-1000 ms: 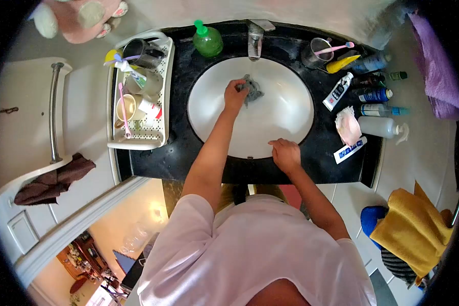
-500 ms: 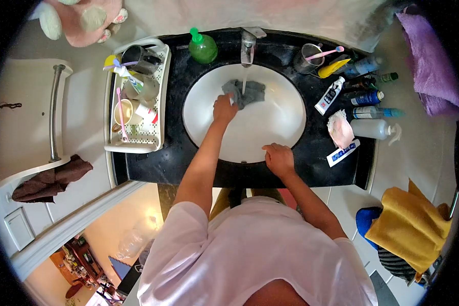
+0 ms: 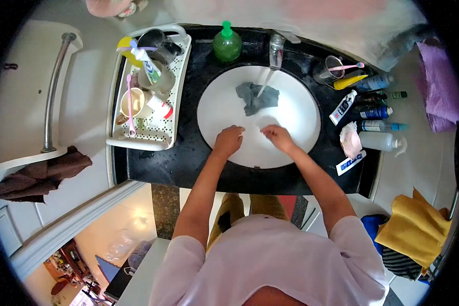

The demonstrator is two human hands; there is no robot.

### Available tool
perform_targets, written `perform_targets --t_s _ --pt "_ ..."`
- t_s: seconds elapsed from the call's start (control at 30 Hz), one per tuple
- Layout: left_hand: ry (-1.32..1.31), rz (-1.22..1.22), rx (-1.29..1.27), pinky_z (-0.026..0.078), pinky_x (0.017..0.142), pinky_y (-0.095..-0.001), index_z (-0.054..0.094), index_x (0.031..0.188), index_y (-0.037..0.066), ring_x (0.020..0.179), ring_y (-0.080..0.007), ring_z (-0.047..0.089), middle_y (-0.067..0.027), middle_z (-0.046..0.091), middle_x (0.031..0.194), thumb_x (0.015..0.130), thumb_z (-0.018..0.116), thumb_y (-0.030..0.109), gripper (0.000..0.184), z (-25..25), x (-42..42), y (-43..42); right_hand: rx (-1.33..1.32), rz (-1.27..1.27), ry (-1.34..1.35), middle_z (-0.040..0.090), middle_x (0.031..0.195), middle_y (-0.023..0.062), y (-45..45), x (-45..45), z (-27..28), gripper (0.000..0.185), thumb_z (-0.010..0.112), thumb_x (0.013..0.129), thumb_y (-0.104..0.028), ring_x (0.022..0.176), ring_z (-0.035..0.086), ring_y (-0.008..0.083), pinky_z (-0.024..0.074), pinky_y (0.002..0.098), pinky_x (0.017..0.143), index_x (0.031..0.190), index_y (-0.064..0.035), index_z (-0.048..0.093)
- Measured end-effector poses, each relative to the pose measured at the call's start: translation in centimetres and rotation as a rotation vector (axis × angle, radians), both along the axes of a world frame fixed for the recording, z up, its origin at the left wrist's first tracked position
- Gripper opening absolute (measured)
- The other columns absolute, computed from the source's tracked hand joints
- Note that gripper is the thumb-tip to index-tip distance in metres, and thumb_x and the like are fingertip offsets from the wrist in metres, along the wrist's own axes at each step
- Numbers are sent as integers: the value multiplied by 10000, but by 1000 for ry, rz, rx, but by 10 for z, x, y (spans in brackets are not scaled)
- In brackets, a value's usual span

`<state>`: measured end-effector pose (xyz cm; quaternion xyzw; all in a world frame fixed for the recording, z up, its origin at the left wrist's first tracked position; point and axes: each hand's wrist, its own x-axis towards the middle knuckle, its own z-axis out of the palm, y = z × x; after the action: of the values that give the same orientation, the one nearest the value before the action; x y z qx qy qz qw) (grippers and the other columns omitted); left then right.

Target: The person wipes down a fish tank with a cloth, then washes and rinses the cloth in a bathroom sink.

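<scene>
A wet grey cloth (image 3: pixel 259 98) lies spread in the upper part of the white oval sink (image 3: pixel 224 120), with a stream of water from the faucet (image 3: pixel 276 50) falling on it. My left hand (image 3: pixel 229 139) is over the lower left of the basin, apart from the cloth, its fingers bent and what they hold, if anything, too small to tell. Over the lower right of the basin is my right hand (image 3: pixel 277 137), fingers curled towards the left one. Its fingertips are too small to make out. Neither hand touches the cloth.
A white tray (image 3: pixel 149 144) with cups and toothbrushes stands on the left of the black counter (image 3: pixel 188 171). A green soap bottle (image 3: pixel 227 45) stands behind the sink. Tubes, a tumbler (image 3: pixel 327 71) and several bottles line the right side, with a white pump bottle (image 3: pixel 377 141) among them.
My left hand has let go of the grey cloth and drawn back towards the near rim. My right hand has moved further over the basin. The cloth, first bunched, now lies spread under running water.
</scene>
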<state>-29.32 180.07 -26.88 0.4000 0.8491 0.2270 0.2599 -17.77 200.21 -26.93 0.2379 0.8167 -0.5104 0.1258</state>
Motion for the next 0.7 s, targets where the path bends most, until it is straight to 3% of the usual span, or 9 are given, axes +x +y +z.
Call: perform_targets --t_s 0.03,0.1,0.27,0.4,0.5,0.53,0.63,0.67,0.7 --pt "-46 73 68 473 796 -415 589 1084 108 926 -301 580 -105 601 982 819 567 139 267 4 1 3 38 -26 -44 643 932 105 5 -20 0 167 561 872 -155 851 611 242 485 316 767 986 -105 671" --pt "-97 154 136 476 791 -416 592 1076 102 921 -299 583 -104 608 965 816 568 136 263 14 2 7 -123 -157 190 645 948 115 31 -49 -52 169 572 864 -152 852 612 241 479 305 767 991 -111 675" --pt "29 103 118 478 782 -418 605 1061 79 918 -306 591 -120 607 990 813 568 107 252 15 3 7 539 -463 317 619 952 130 40 -114 -47 244 576 823 -113 899 593 301 449 361 856 1057 -122 641" --pt "4 62 -11 486 792 -415 588 1096 89 922 -308 592 -124 603 1017 817 559 104 282 13 3 9 731 -82 55 598 1004 132 29 -126 -52 282 613 796 -144 922 573 314 430 383 886 1077 -120 626" --pt "4 54 15 486 792 -409 586 1103 89 923 -311 593 -134 599 994 807 573 112 298 10 1 7 551 -34 243 633 901 105 29 -117 -88 349 700 744 -148 827 590 282 447 385 815 1065 -40 614" --pt "-85 168 145 486 791 -395 581 1126 91 914 -296 601 -131 605 1016 812 585 132 317 3 0 6 -187 -364 139 628 834 52 33 -120 -83 299 682 780 -107 755 578 177 456 300 732 1054 -11 610" --pt "-365 432 321 476 811 -367 537 1207 105 958 -258 593 -132 583 1126 833 600 198 390 -19 -13 20 -201 -398 130 598 827 13 35 -108 -56 226 624 828 -63 736 540 101 439 237 675 1047 -6 610" --pt "-552 579 356 466 832 -352 499 1265 117 1011 -235 577 -136 553 1213 849 604 245 447 -24 -23 28 -445 -521 173 582 791 -2 21 -106 -30 237 604 817 -32 686 514 96 422 232 641 1054 -20 607" --pt "-548 575 367 466 832 -352 499 1265 117 1011 -235 577 -136 553 1213 849 604 245 447 -25 -33 39 -438 -519 183 582 791 -2 14 -103 -22 237 604 817 -32 686 514 96 422 232 641 1054 -20 607"
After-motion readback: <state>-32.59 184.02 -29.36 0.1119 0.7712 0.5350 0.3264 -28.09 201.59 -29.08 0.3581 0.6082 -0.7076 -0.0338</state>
